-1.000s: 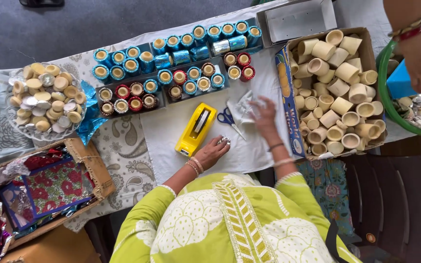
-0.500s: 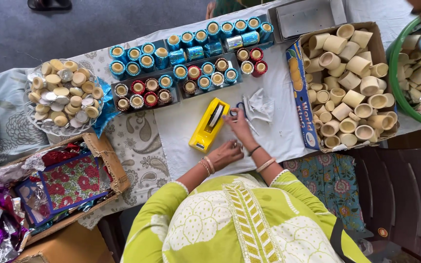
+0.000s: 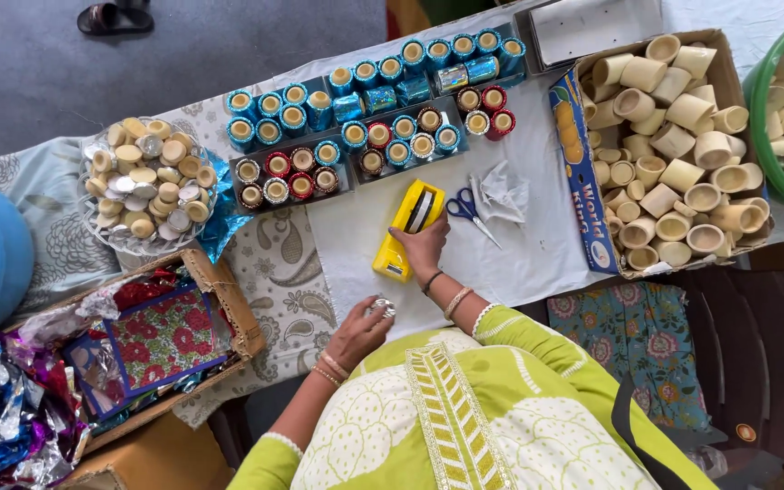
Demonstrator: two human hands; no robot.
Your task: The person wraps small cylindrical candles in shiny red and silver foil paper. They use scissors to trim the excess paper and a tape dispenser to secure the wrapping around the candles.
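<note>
You have a single head-worn view looking almost straight down from well above the white-covered table (image 3: pixel 537 245), wide enough to take in the wearer's green-clad torso at the lower centre and bare grey floor (image 3: pixel 229 45) across the upper left.

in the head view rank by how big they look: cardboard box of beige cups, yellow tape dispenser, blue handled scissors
1. cardboard box of beige cups
2. yellow tape dispenser
3. blue handled scissors, clearly smallest

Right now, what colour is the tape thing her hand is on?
Yellow. The tape dispenser under the right hand shows best in the head view.
</note>
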